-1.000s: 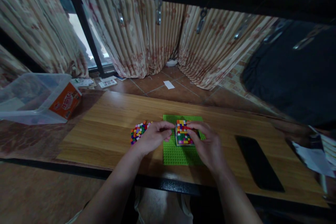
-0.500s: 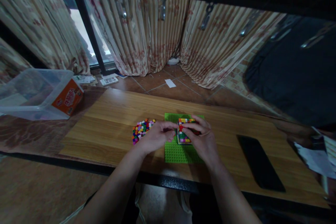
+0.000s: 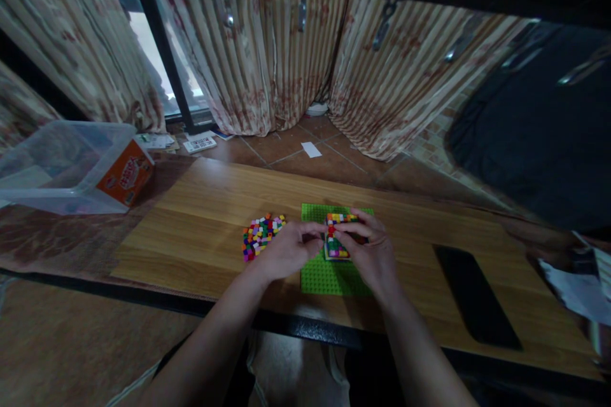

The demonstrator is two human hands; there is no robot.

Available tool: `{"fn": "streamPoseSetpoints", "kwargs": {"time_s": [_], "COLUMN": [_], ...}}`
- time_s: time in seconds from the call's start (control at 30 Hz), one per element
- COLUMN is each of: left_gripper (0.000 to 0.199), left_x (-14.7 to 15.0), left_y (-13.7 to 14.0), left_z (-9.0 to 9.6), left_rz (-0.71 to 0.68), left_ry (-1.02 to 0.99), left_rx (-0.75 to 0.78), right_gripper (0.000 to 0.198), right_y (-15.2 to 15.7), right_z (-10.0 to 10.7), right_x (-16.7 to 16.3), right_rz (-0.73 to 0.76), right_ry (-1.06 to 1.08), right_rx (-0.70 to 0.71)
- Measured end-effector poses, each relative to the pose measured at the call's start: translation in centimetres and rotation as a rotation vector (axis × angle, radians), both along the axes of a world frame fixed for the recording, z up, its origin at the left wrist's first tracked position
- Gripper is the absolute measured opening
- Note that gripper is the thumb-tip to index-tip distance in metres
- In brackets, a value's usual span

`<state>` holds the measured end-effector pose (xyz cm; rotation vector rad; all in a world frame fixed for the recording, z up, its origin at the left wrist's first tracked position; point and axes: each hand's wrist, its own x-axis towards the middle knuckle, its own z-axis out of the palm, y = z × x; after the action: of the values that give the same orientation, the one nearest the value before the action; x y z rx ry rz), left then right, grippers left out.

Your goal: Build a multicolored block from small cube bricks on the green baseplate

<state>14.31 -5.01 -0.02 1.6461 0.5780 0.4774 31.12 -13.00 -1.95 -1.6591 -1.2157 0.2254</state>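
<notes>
A low structure of small multicoloured toy bricks (image 3: 338, 253) sits on a green studded baseplate (image 3: 317, 281). Its right part is hidden under my right hand (image 3: 375, 248), whose thumb and index finger close together at a red brick (image 3: 331, 229) by the structure's left edge. My left hand (image 3: 293, 249) comes in from the left, fingers curled, index tip touching that same edge beside the right fingertips. Whether something small lies in the left fingers is hidden. Left of the baseplate is a loose pile of coloured bricks (image 3: 258, 235), partly behind my left hand.
The wooden table (image 3: 191, 229) carries a flat black object (image 3: 477, 299) at the right. A clear plastic bin (image 3: 71, 197) with an orange label stands at the far left. Papers (image 3: 577, 286) lie at the right edge. Metal clips (image 3: 303, 0) hang from a dark bar overhead.
The whole view has shifted slightly. Both hands stay at the brick structure's left edge, with only slight finger movement.
</notes>
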Motion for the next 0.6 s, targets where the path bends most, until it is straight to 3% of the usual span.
{"fn": "streamPoseSetpoints", "kwargs": {"time_s": [0.23, 0.37, 0.5, 0.6], "left_gripper": [0.033, 0.033, 0.033, 0.03], "left_x": [0.1, 0.0, 0.2, 0.3], "left_y": [-1.0, -1.2, -0.8, -0.6], "left_z": [1.0, 0.9, -0.1, -0.6], "left_rz": [0.041, 0.042, 0.074, 0.148], "left_ry": [0.087, 0.09, 0.037, -0.063], "left_rx": [0.206, 0.233, 0.168, -0.017], "right_gripper": [0.013, 0.018, 0.018, 0.018], "right_y": [-0.7, -1.0, -1.1, -1.1], "right_z": [-0.2, -0.4, -0.2, 0.2], "right_x": [-0.5, -1.0, -1.3, -1.5], "right_rz": [0.02, 0.028, 0.003, -0.029], "right_ry": [-0.234, -0.342, -0.32, -0.259], "right_rx": [0.075, 0.101, 0.13, 0.147]}}
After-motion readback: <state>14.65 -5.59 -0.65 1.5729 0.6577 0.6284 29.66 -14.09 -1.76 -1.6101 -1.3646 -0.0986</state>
